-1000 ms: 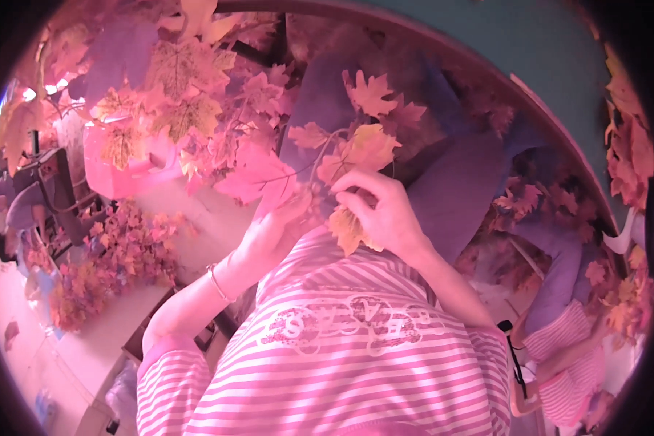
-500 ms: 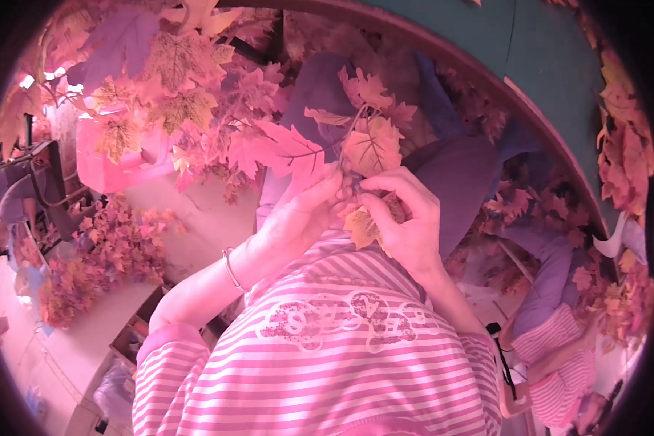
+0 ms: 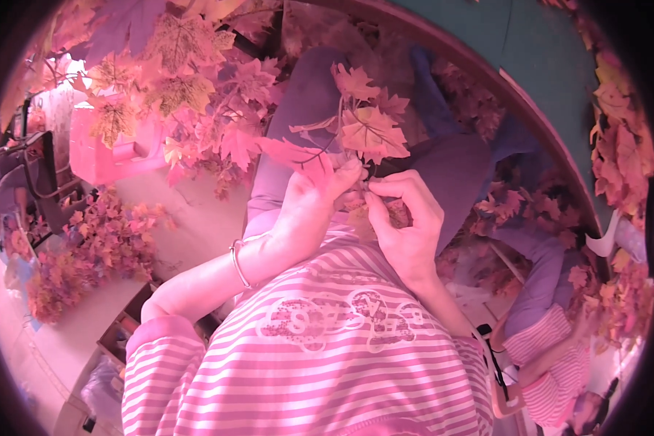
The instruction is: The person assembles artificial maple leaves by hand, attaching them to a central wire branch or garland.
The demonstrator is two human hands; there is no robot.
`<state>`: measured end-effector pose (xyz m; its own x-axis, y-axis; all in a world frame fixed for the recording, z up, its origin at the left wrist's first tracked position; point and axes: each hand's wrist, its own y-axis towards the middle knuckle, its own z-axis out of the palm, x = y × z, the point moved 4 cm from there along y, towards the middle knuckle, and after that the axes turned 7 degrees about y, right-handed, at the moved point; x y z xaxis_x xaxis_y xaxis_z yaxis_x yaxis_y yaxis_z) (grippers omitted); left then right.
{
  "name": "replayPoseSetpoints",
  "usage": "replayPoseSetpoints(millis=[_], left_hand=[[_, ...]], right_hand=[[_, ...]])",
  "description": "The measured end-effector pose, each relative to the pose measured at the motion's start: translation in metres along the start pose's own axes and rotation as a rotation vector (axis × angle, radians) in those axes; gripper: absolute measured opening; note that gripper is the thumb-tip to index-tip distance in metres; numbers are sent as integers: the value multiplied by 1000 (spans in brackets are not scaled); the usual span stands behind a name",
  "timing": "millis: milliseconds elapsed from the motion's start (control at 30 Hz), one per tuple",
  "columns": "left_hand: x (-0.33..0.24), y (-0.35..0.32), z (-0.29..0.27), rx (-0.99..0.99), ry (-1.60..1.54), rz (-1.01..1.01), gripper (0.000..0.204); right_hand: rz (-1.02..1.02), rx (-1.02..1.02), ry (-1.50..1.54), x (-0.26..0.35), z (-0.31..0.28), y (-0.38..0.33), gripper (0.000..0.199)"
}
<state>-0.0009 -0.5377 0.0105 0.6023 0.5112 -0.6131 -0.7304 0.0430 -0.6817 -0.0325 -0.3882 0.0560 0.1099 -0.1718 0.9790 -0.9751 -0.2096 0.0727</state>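
Observation:
In front of my lap I hold a sprig of artificial maple leaves [image 3: 374, 134], pink and yellow, whose thin stem runs up from my fingers. My left hand [image 3: 314, 203], a bangle on its wrist, pinches the stem between thumb and fingers. A large pink leaf [image 3: 301, 155] lies across the back of those fingers. My right hand [image 3: 408, 218] is closed in a thumb-and-finger pinch beside the left fingertips, at the lower part of the same stem. A yellowish leaf hangs under the right fingers, partly covered. Exactly what sits between the fingertips is too small to make out.
A green table with a curved dark edge [image 3: 479, 80] arches over the upper right. Piled leaf garlands [image 3: 98, 251] lie on the left floor, and more hang at upper left by a pink plastic stool [image 3: 112, 149]. At lower right, a figure in stripes [image 3: 556, 356] shows.
My two hands have come closer together at the stem. The sprig has turned and shifted slightly, and the large pink leaf now droops lower over my left fingers.

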Motion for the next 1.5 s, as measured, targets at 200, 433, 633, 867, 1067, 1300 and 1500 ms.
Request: replayPoseSetpoints(millis=[200,433,633,867,1067,1300,1500], left_hand=[[-6,-4,11,-63,78,116,15],[-8,-5,12,-105,165,118,17],[-7,-3,15,-177,89,64,22],[-5,-1,10,-57,215,127,22],[19,10,-3,89,248,138,27],[12,14,6,155,188,54,28],[6,9,18,214,127,-14,30]], right_hand=[[46,-33,21,-3,-2,-4,15],[112,7,97,-11,-3,-7,14],[159,21,149,-15,-5,-6,13],[218,0,168,-18,-5,-7,12],[178,-72,129,-13,-10,-4,10],[152,-24,130,-14,-15,-2,8],[176,-55,229,-32,-18,-4,5]])
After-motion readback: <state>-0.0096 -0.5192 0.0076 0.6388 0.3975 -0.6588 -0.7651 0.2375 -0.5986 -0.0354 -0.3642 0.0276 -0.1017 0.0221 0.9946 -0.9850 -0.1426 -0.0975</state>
